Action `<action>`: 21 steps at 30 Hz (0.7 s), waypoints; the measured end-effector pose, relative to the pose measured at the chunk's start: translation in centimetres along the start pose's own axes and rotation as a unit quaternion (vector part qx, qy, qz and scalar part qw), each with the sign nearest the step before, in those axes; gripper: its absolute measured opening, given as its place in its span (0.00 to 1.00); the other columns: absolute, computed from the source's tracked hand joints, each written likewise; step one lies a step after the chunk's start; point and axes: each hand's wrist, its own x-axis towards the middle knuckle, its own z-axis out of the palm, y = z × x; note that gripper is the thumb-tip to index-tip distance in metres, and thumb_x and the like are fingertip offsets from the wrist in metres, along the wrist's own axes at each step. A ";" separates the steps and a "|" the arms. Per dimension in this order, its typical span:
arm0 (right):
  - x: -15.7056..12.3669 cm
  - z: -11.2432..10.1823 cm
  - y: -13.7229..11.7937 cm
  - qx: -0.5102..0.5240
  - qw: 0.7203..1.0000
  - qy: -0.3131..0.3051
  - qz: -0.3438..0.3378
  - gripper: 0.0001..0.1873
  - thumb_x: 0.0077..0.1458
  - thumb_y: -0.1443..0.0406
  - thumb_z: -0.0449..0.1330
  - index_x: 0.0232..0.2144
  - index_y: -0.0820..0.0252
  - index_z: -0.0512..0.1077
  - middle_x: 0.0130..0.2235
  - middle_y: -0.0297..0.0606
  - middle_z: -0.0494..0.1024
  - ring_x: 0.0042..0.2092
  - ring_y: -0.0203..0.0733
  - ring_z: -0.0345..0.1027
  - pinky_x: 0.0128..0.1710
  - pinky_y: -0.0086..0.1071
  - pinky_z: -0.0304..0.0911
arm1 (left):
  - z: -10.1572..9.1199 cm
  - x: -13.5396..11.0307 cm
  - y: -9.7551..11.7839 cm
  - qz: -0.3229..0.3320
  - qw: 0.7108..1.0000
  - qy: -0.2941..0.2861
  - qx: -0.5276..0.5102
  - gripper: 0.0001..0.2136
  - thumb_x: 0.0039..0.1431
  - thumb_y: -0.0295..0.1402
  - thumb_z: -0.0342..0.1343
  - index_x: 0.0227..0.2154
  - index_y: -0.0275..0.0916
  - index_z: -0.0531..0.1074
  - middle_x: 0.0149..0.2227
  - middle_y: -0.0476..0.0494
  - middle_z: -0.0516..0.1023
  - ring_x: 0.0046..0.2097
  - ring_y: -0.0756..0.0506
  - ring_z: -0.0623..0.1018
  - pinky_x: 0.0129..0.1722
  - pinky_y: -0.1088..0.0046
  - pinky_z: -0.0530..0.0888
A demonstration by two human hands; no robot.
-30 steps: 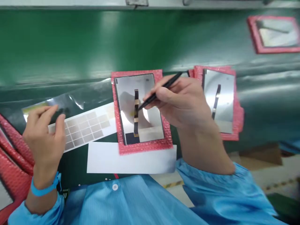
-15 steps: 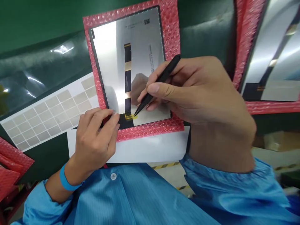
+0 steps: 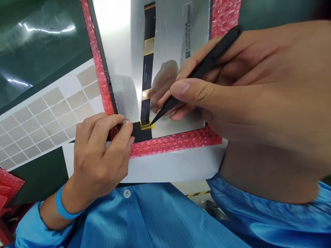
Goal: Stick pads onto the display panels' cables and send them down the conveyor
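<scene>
A silver-backed display panel [image 3: 178,20] lies on red bubble wrap, with a dark flex cable [image 3: 148,69] running down its back to a gold-edged connector end [image 3: 145,124] on a black strip near the lower edge. My right hand [image 3: 232,79] pinches black pointed tweezers [image 3: 207,62] between thumb and fingers. Their tip touches or hovers at the right side of the connector end, beside a small yellow tab [image 3: 153,126]. At the panel's lower left corner, the curled fingers and thumb of my left hand [image 3: 103,144] close on its edge; their exact contact is partly hidden.
Red bubble wrap [image 3: 176,143] borders the panel, above a white sheet [image 3: 176,167]. To the left lies a sheet of grey square stickers [image 3: 46,117], with clear plastic film [image 3: 43,41] behind it. More red bubble wrap [image 3: 10,187] sits at the far left.
The view has come closer to the panel, so everything looks larger. The tweezer tip has shifted slightly toward the connector end. My left hand keeps its place at the panel's corner.
</scene>
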 end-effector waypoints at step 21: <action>0.0 -0.1 0.2 -0.045 0.999 0.020 -0.008 0.17 0.52 0.48 0.78 0.24 0.42 0.77 0.33 0.39 0.85 0.32 0.57 0.81 0.30 0.55 0.78 | 0.0 0.3 0.4 0.006 1.000 -0.005 0.027 0.12 0.67 0.23 0.62 0.49 0.43 0.80 0.51 0.36 0.85 0.53 0.34 0.85 0.48 0.50 0.81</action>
